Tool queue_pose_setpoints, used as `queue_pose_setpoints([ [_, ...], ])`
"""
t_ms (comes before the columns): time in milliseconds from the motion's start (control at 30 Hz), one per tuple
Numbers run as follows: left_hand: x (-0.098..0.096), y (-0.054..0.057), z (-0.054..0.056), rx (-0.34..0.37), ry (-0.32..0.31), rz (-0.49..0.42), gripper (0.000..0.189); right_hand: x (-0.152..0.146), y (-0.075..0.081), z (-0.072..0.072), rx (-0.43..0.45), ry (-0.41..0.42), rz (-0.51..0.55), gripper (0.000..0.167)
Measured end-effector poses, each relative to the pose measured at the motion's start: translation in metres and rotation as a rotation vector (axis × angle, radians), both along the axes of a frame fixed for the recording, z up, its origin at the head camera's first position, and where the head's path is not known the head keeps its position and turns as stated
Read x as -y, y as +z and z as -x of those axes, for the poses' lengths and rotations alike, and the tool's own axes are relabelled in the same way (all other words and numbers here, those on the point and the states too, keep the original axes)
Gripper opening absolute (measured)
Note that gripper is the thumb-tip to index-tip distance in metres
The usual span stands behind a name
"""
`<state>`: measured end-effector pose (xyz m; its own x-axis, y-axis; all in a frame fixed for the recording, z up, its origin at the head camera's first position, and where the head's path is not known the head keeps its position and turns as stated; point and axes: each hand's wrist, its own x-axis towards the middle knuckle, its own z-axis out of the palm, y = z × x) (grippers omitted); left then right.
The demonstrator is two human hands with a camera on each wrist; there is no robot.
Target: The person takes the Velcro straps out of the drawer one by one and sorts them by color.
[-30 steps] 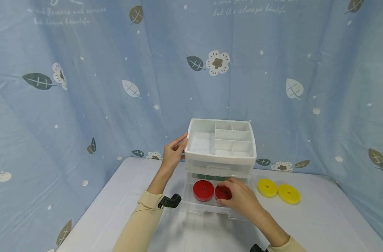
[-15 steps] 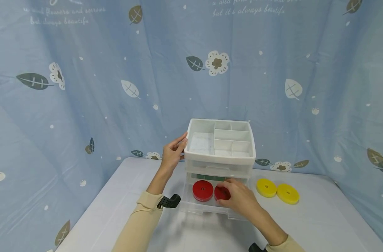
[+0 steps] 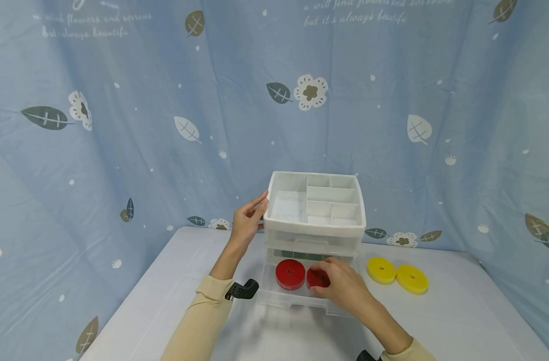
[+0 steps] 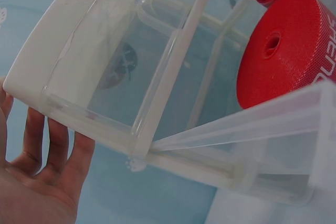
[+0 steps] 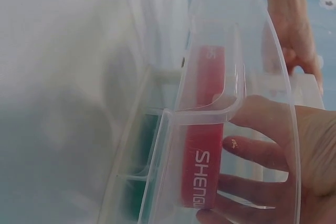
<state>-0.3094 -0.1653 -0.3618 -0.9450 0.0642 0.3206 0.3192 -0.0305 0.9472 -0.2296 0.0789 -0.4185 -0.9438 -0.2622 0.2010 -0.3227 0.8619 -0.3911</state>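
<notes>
A white-topped plastic drawer unit point(image 3: 316, 228) stands on the table with one clear drawer point(image 3: 274, 297) pulled out. Two red tape rolls lie flat in that drawer. My right hand point(image 3: 348, 288) reaches in and pinches the right red roll point(image 3: 318, 279) between thumb and fingers; the right wrist view shows the fingertips at this roll point(image 5: 202, 174) through the clear plastic. Beside it sits the left red roll point(image 3: 290, 274), untouched. My left hand point(image 3: 245, 225) rests against the unit's left side, its fingers point(image 4: 58, 145) fairly straight along the casing in the left wrist view.
Two yellow rolls point(image 3: 381, 271) lie on the white table point(image 3: 459, 311), right of the unit. Its top tray point(image 3: 289, 205) is divided into several compartments. Something green point(image 5: 140, 198) shows through clear plastic in the right wrist view. A blue patterned curtain point(image 3: 238, 125) hangs behind.
The head view has shifted very slightly. Both hands, the rolls and the drawer keep the same places relative to one another.
</notes>
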Motion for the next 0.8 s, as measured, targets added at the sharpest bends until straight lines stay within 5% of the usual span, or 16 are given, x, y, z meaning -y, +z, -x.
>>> queue_pose_setpoints([
  [800, 0.000, -0.001, 0.000, -0.001, 0.015, -0.004, 0.039, -0.005, 0.023, -0.012, -0.083, 0.006, -0.024, 0.040],
])
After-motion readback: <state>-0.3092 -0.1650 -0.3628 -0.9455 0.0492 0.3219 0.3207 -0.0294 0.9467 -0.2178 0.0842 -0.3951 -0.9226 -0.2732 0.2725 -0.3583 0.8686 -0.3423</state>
